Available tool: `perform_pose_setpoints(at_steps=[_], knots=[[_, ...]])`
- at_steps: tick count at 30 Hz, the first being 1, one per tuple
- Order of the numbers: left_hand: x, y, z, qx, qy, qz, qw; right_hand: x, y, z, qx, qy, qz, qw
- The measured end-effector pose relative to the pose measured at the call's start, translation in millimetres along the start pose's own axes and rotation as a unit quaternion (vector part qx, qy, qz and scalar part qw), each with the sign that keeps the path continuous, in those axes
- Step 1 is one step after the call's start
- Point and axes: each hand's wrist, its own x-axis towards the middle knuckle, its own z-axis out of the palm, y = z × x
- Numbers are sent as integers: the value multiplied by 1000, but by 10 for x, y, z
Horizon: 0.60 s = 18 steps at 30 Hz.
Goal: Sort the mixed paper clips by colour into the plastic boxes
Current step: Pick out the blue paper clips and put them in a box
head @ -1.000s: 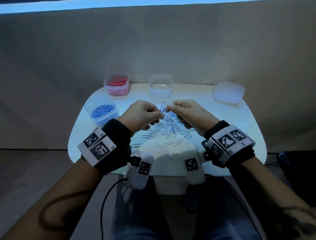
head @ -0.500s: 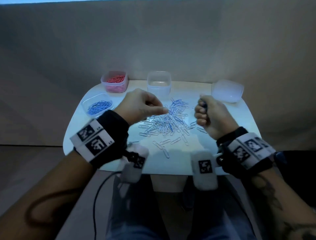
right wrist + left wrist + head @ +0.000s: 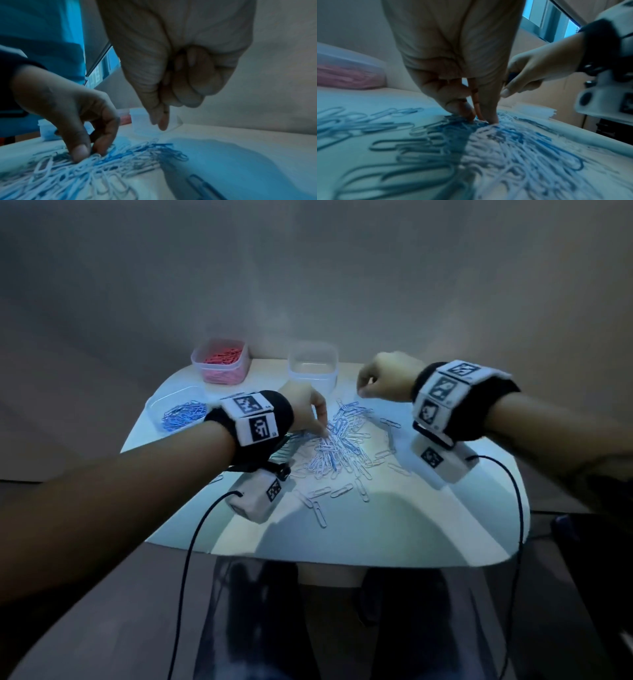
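Note:
A pile of blue and white paper clips [image 3: 342, 446] lies mid-table. My left hand [image 3: 323, 433] reaches down into it, and thumb and forefinger pinch a clip [image 3: 480, 118] at the pile's left side; its colour is unclear. My right hand [image 3: 359, 392] hovers above the table's far side, just right of the clear plastic box [image 3: 313, 368]. Its fingers are curled, and in the left wrist view something dark blue [image 3: 512, 76], probably blue clips, shows inside them. The pink box [image 3: 221, 361] holds red clips. The box at the left [image 3: 178, 412] holds blue clips.
The small white table [image 3: 394, 529] has rounded corners and a bare front strip. Loose clips [image 3: 318, 508] lie scattered toward the front. Camera cables hang from both wrists over the front edge. A plain wall stands close behind the boxes.
My right hand has left the pile, swung right, then moved to the far side beside the clear box, still curled. My left hand has come down into the pile.

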Motion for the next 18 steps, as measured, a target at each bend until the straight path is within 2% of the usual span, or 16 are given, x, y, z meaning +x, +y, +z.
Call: perform_pose_setpoints(at_steps=[2, 6, 9, 11, 14, 18], knots=[[10, -64, -5, 5, -13, -4, 1000, 103, -73, 51, -22, -12, -32, 999], [-16, -160, -56, -20, -49, -21, 998, 250, -188, 138, -13, -25, -47, 998], [36, -115, -71, -13, -9, 11, 1000, 299, -252, 161, -36, -42, -68, 996], [102, -70, -57, 38, 29, 47, 998, 283, -259, 174, -48, -72, -82, 993], [180, -45, -40, 105, 33, 85, 990, 243, -200, 194, -45, -98, -100, 989], [205, -82, -48, 107, 35, 104, 988, 231, -146, 252, -11, -95, -105, 990]])
